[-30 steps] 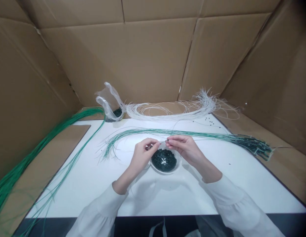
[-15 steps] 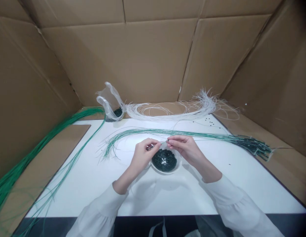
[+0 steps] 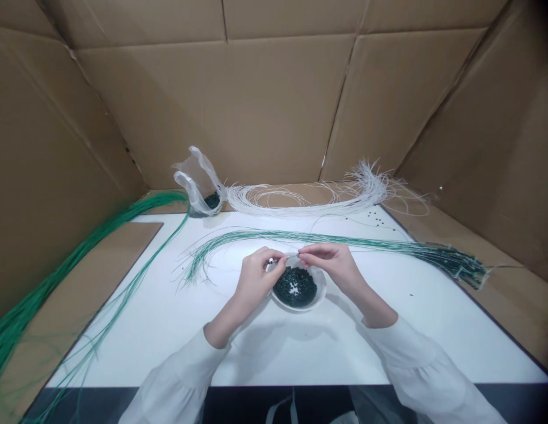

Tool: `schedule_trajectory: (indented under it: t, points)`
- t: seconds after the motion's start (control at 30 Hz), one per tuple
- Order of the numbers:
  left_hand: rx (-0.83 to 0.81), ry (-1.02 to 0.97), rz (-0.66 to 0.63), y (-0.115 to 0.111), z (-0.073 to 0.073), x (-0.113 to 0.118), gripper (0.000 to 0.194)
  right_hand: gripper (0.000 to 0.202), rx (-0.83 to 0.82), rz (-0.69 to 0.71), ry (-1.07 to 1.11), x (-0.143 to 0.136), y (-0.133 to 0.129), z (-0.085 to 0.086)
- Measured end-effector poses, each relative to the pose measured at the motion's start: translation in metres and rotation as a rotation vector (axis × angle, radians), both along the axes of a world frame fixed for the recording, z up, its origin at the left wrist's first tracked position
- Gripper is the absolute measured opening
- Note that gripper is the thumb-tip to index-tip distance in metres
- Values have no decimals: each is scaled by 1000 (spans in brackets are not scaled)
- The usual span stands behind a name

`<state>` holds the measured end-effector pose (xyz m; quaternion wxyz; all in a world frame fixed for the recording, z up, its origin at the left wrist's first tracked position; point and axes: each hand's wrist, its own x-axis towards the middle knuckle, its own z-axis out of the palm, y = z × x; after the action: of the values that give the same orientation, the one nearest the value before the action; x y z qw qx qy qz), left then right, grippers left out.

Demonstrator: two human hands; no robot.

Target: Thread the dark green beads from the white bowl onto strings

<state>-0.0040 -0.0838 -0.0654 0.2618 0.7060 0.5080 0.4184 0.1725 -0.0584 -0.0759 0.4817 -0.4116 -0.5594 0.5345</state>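
Observation:
Above the bowl, my left hand (image 3: 257,275) pinches a thin green strand (image 3: 292,256) between thumb and fingers. My right hand (image 3: 335,266) is closed in a pinch at the strand's other visible end; a tiny dark bead may be between the fingertips, too small to be sure. Just below both hands stands a white bowl (image 3: 321,292) of small dark green beads (image 3: 283,288), with a pale patch of its bottom showing. Behind my fingertips a bundle of green strands (image 3: 265,234) runs across the table, its right end (image 3: 454,260) thick with dark beads.
A clear plastic bag (image 3: 198,176) with dark beads sits at the back left. Coiled white strands (image 3: 274,203) lie along the back. Long green strands (image 3: 79,256) hang over the left side. Loose beads dot the white table (image 3: 344,359) at back right. Cardboard walls (image 3: 274,106) surround it.
Both hands stay over the bowl, still pinching. The right fingers have shifted very slightly along the strand; nothing else has visibly moved.

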Motion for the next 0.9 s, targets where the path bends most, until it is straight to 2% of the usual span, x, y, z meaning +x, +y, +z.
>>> schedule_trajectory:
  t: [0.3, 0.5, 0.9]
  points:
    - [78, 77, -48, 0, -1, 2, 15, 25, 163, 28, -125, -1, -3, -5]
    - [111, 77, -79, -2, -3, 2, 14, 32, 177, 66, -105, -1, -4, -5]
    - [137, 84, -74, -2, -2, 2, 16, 29, 242, 9, -187, -1, -4, -6]
